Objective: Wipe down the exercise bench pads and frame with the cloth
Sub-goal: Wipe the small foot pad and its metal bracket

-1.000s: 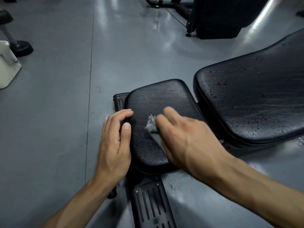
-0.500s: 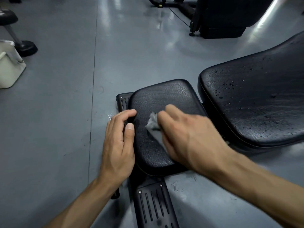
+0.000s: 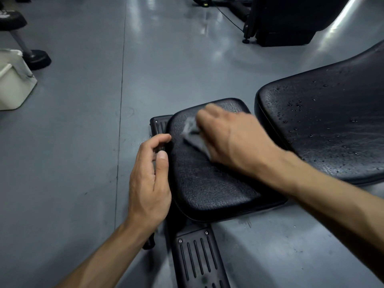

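Note:
The black seat pad [image 3: 207, 183] of the exercise bench lies in the middle of the view. Beside it on the right rises the larger back pad [image 3: 324, 132], dotted with water drops. My right hand [image 3: 234, 142] has its fingers bent over a small grey cloth [image 3: 192, 135] and presses it onto the far half of the seat pad; the hand is motion-blurred. Loosely curled, my left hand [image 3: 149, 179] sits at the seat pad's left edge, fingertips touching the rim. A ribbed black frame plate [image 3: 197, 260] sticks out below the seat, and another frame end [image 3: 159, 125] shows at its far left corner.
A white bucket [image 3: 12, 84] stands on the grey floor at the far left, next to a black stand base [image 3: 36, 59]. At the top right is a black gym machine [image 3: 280, 23] with a cable. Wet spots mark the floor near the bench.
My right hand has slid the cloth away from me toward the far end of the seat pad. My left hand's fingers have curled more and drawn back to the pad's rim.

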Available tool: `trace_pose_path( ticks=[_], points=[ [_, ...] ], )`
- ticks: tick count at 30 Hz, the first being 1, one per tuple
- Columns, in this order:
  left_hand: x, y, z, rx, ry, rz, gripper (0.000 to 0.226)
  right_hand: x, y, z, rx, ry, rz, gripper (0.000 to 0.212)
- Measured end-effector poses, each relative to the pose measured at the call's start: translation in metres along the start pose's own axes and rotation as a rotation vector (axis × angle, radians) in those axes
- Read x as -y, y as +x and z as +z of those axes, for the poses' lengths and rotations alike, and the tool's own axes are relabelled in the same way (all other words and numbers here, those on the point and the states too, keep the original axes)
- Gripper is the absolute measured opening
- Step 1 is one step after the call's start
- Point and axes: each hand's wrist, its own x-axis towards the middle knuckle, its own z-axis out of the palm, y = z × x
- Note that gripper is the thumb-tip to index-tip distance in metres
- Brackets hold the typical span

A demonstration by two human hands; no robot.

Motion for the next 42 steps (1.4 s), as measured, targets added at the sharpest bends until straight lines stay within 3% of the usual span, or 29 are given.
trace_pose_path(
  ticks=[4, 11, 16, 18, 24, 31, 38, 42],
  points=[
    [0.001, 0.000, -0.001, 0.001, -0.013, 0.005, 0.031, -0.027, 0.012, 0.001, -0.069, -0.079, 0.139, 0.032],
    [0.003, 0.003, -0.002, -0.010, -0.010, 0.025, 0.028, 0.023, -0.015, 0.000, 0.060, 0.100, -0.121, 0.027],
    [0.002, 0.002, -0.002, 0.007, -0.029, 0.012, 0.028, -0.040, 0.009, -0.004, -0.054, -0.010, 0.196, 0.033],
    [0.002, 0.002, -0.003, 0.006, -0.034, 0.011, 0.028, -0.036, 0.004, -0.003, -0.076, -0.033, 0.208, 0.030],
    [0.002, 0.004, -0.003, 0.004, -0.003, 0.024, 0.028, 0.041, -0.036, 0.001, 0.053, 0.089, -0.093, 0.023],
    [-0.001, 0.004, -0.007, 0.057, 0.028, 0.014, 0.028, -0.037, -0.021, -0.012, -0.115, -0.084, 0.270, 0.034],
    [-0.006, 0.010, -0.004, 0.051, 0.015, 0.047, 0.028, 0.028, -0.062, -0.013, -0.005, 0.019, 0.032, 0.023],
    [-0.013, 0.008, -0.005, 0.069, 0.038, 0.038, 0.027, -0.017, -0.049, -0.024, -0.116, -0.048, 0.221, 0.033]
  ],
)
